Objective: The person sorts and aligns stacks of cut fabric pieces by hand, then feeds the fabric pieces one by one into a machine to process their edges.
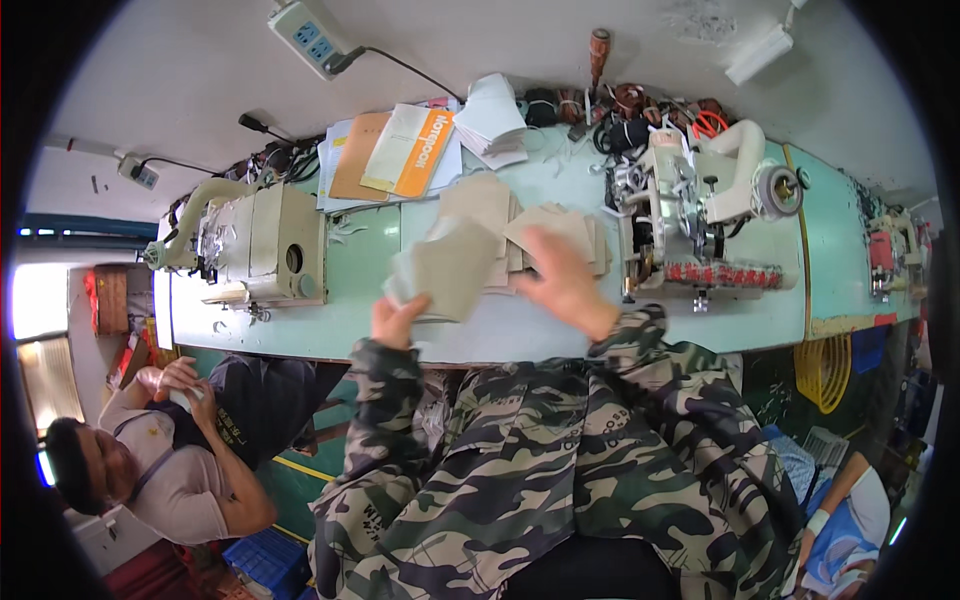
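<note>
A small bundle of flat beige-grey pieces (452, 268), smeared by motion, is gripped at its lower left corner by my left hand (397, 315). Whether the pieces are card, cloth or leather I cannot tell. Just to the right, my right hand (562, 282) has its fingers apart, its fingertips beside loose piles of similar beige pieces (568, 218) on the pale table. Another beige pile (475, 197) lies behind the held bundle, partly covered by it. Nothing shows between the right hand's fingers.
Sewing machines stand left (255, 245) and right (690, 220) of the piles. Behind lie an orange-and-white notebook (410, 150) and a stack of white pieces (490, 115). A screwdriver (598, 55) stands at the wall. One person (180, 460) sits left, another (845, 515) at lower right.
</note>
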The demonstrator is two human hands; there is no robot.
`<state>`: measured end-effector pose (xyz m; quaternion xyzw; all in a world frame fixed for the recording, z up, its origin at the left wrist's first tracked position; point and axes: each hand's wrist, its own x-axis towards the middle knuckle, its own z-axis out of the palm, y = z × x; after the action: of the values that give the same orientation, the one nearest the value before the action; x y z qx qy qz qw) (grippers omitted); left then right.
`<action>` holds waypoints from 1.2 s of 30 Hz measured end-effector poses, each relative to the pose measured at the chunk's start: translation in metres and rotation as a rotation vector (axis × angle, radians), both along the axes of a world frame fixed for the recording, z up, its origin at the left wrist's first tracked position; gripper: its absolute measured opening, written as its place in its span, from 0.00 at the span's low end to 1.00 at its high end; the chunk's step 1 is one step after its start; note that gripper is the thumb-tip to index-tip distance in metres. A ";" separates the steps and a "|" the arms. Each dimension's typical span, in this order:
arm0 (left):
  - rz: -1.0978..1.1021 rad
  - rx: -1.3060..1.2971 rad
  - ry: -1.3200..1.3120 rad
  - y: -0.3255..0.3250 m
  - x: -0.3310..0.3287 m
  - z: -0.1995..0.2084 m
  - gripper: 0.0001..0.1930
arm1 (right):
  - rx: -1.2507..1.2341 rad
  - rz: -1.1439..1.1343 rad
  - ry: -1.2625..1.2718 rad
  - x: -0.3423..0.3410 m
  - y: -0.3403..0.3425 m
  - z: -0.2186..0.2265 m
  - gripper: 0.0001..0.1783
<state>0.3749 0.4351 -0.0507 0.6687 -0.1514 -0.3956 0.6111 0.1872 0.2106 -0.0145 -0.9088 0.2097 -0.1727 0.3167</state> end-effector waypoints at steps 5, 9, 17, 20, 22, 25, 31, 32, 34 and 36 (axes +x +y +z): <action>-0.103 -0.214 0.168 -0.039 -0.027 0.016 0.15 | 0.437 0.159 0.013 0.018 0.037 -0.021 0.40; -0.092 -0.245 0.223 -0.040 -0.030 0.027 0.15 | 0.712 0.203 -0.145 0.015 0.025 -0.012 0.40; 0.017 0.224 -0.346 -0.021 0.006 0.031 0.13 | -0.399 0.045 0.111 0.057 0.009 -0.012 0.27; -0.045 0.276 -0.410 -0.016 0.003 0.037 0.14 | 0.452 0.441 -0.002 0.061 0.026 -0.007 0.27; -0.204 -0.013 -0.174 -0.020 -0.002 0.042 0.12 | 0.418 0.325 0.072 0.056 0.033 -0.001 0.27; -0.196 -0.066 -0.076 -0.030 -0.007 0.050 0.10 | 0.754 0.298 -0.110 0.046 0.034 0.010 0.19; -0.214 -0.170 -0.093 -0.048 -0.012 0.060 0.08 | 0.911 0.286 -0.073 0.034 0.027 0.026 0.17; -0.202 -0.184 -0.094 -0.049 -0.013 0.060 0.08 | 0.900 0.252 -0.039 0.032 0.025 0.027 0.17; -0.212 -0.170 -0.101 -0.050 -0.016 0.058 0.07 | 0.902 0.322 -0.068 0.027 0.021 0.030 0.18; -0.215 -0.158 -0.103 -0.052 -0.020 0.056 0.06 | 0.765 0.316 0.000 0.022 0.018 0.032 0.18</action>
<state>0.3553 0.3833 0.0050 0.6180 -0.2842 -0.4108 0.6071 0.2095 0.2285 0.0178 -0.7464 0.1167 -0.0317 0.6544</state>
